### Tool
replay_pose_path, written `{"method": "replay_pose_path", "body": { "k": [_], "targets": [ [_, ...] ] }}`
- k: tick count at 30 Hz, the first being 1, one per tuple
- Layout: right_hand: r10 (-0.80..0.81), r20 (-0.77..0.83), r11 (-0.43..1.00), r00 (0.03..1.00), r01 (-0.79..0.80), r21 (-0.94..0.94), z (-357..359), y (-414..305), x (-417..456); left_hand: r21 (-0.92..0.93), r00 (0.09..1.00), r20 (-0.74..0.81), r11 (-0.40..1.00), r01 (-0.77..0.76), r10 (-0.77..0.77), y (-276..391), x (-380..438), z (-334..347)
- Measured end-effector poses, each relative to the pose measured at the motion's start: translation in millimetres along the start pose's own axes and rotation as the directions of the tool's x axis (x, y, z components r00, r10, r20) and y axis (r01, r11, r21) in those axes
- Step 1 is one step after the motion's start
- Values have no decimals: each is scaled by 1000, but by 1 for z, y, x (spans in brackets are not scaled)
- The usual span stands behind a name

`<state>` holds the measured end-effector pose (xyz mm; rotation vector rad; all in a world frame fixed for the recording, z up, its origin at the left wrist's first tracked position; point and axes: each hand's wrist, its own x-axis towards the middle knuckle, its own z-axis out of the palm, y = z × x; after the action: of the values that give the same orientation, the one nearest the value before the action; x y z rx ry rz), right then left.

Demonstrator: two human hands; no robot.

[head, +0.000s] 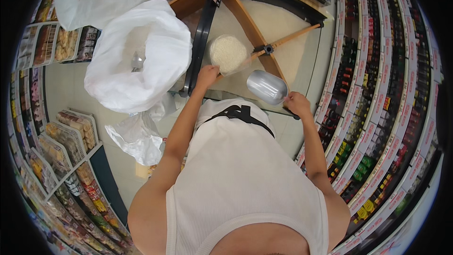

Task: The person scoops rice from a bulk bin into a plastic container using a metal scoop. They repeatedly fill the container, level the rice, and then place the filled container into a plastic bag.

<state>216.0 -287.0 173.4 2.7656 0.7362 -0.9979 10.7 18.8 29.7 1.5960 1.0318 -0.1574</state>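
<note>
A clear plastic bag of pale rice-like grain [229,54] sits over the wood-divided display bin [244,14]. Its near edge is pinched by the fingers of my left hand [208,76]. My right hand [298,104] grips the handle of a metal scoop [267,87], whose rounded underside faces up toward me. The scoop is to the right of the bag and apart from it. To the left, a large open white sack [170,42] has another shiny metal scoop [137,60] in it; how full the sack is I cannot tell.
A black rail [201,35] runs between sack and bin. Wooden dividers [247,21] meet at a black joint [268,49]. Shelves of packaged goods [371,113] line the right. Wire-basket racks [70,145] stand left. A crumpled plastic bag [138,141] lies below the sack.
</note>
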Motion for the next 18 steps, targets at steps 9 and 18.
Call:
{"method": "replay_pose_path", "body": {
  "k": [9,18],
  "targets": [
    [262,125,965,957,-262,-10,156,-43,120,-117,999,-43,993,22,-27,-12,-12,6],
    [390,175,876,904,-423,233,207,-31,143,-346,981,43,918,194,-191,-8,-48,7]
  ]
}}
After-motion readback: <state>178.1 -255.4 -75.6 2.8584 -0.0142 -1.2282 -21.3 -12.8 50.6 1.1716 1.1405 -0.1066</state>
